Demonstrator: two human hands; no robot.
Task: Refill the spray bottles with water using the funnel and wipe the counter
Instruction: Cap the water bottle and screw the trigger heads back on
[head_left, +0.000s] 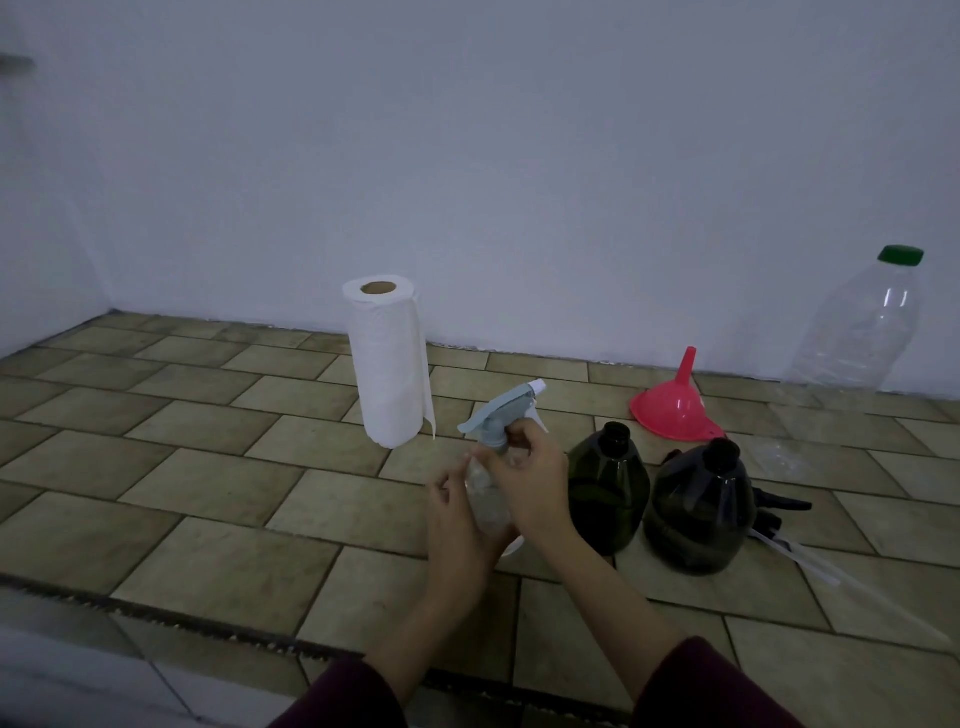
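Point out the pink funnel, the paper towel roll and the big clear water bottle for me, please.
pink funnel (670, 410), head view, on its wide cone.
paper towel roll (387, 364), head view, mid-side of the roll.
clear water bottle (862, 332), head view, on its ribbed body.

table (208, 467): tan tiles, kinda dim | paper towel roll (387, 364) upright mid-back | two dark bottles (608, 488) (698, 509) side by side, caps off | pink funnel (670, 405) upside down behind them | big clear bottle (862, 332) far right by wall | black sprayer heads (779, 512) lying right of bottles
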